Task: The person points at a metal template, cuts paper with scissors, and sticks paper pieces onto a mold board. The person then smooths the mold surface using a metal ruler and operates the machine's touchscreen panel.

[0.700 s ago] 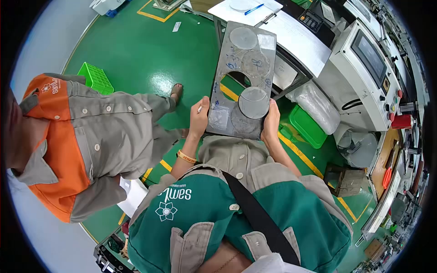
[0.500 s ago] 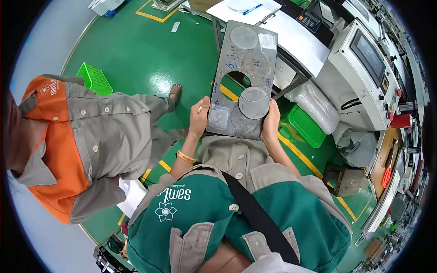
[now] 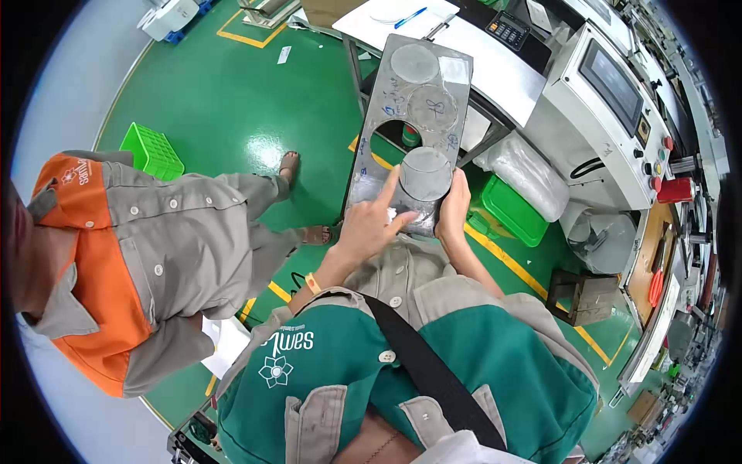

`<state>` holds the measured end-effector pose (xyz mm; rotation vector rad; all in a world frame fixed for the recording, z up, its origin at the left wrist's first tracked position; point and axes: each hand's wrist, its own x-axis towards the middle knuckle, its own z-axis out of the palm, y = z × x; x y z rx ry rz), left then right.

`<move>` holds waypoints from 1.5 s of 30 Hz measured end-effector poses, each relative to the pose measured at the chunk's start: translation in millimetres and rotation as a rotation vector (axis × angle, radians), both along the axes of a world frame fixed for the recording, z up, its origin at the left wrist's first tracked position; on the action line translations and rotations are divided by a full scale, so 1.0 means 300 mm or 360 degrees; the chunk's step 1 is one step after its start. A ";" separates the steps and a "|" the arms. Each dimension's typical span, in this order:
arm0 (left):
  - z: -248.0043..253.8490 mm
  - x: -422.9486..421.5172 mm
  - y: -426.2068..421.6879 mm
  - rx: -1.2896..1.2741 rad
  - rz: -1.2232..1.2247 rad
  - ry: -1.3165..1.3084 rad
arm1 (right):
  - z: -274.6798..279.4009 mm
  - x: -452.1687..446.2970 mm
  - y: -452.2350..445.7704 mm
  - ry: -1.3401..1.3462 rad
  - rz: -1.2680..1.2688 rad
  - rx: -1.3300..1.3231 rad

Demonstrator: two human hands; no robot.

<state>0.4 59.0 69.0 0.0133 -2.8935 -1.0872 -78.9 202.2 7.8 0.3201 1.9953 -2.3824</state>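
A grey metal plate [image 3: 371,172] with a large round hole and handwritten blue marks is tilted before my body. Round discs show on it, among them a loose-looking grey disc [image 3: 426,175] beside the hole. My right hand [image 3: 454,207] grips the plate's right edge near the bottom. Over the lower left part lies my left hand [image 3: 374,224], index finger stretched toward the disc's left edge, other fingers curled. Something small and white [image 3: 391,215] shows by those curled fingers; its kind is unclear.
At left stands a person in an orange and grey shirt [image 3: 108,271]. A green basket [image 3: 153,151] is on the floor behind. Beyond the plate is a white table [image 3: 495,85] with a calculator [image 3: 508,31]. A control panel machine [image 3: 595,116] and a green crate [image 3: 514,213] are at right.
My left hand has let go of the plate's left edge and moved right over its face, index finger extended. The right hand still holds the plate. The view has shifted slightly.
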 end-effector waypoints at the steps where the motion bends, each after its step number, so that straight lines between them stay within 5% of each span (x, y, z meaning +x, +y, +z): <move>1: -0.021 -0.007 0.003 -0.0196 -0.0111 -0.0099 | -0.008 0.002 0.002 0.0024 0.0005 0.0006; 16: -0.068 0.032 0.042 -0.0516 -0.0306 -0.0108 | -0.025 0.037 0.033 0.0006 0.0033 0.0040; 24: -0.019 -0.010 0.048 -0.0248 -0.0100 0.0187 | -0.038 0.045 0.038 0.0039 0.0081 0.0061; 29: 0.012 -0.073 0.051 -0.0420 -0.0149 -0.0175 | -0.006 0.059 0.040 0.0152 0.0109 0.0228; 41: -0.068 -0.055 0.033 -0.0116 -0.0086 0.0016 | -0.005 0.091 0.048 0.0215 0.0120 0.0331; 45: -0.036 -0.013 0.062 -0.0098 -0.0071 0.0386 | -0.024 0.074 0.037 0.0228 0.0119 0.0245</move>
